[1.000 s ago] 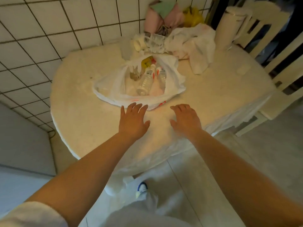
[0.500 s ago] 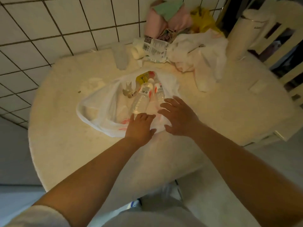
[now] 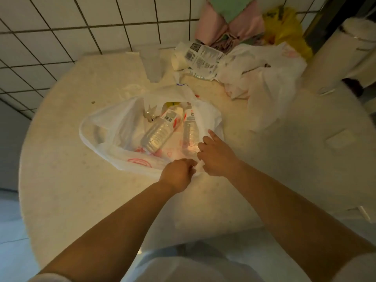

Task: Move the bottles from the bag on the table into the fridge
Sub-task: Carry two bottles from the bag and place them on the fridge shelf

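Down at the near edge of the white plastic bag (image 3: 105, 127), both hands meet at the bag's rim. The left hand (image 3: 177, 174) has its fingers curled inward and pinches a fold of the rim plastic between the two hands. The right hand (image 3: 217, 157) lies on the bag's right near edge with its fingers bent over the plastic and one finger stretched out toward the bag's far side; whether it actually grips the film or only presses on it I cannot tell. Inside the open bag, on the round table (image 3: 61, 190), two clear bottles lie on their sides. The larger bottle (image 3: 160, 132) has its long axis on a diagonal, base toward the near left and cap end toward the far right, with its barcode label facing up. The smaller bottle (image 3: 190, 129) lies just to its right, running nearly straight away from the person, cap end farthest, its base close to the right hand's fingers. A crumpled scrap of clear plastic (image 3: 150, 115) sits in the bag beside the larger bottle's neck.
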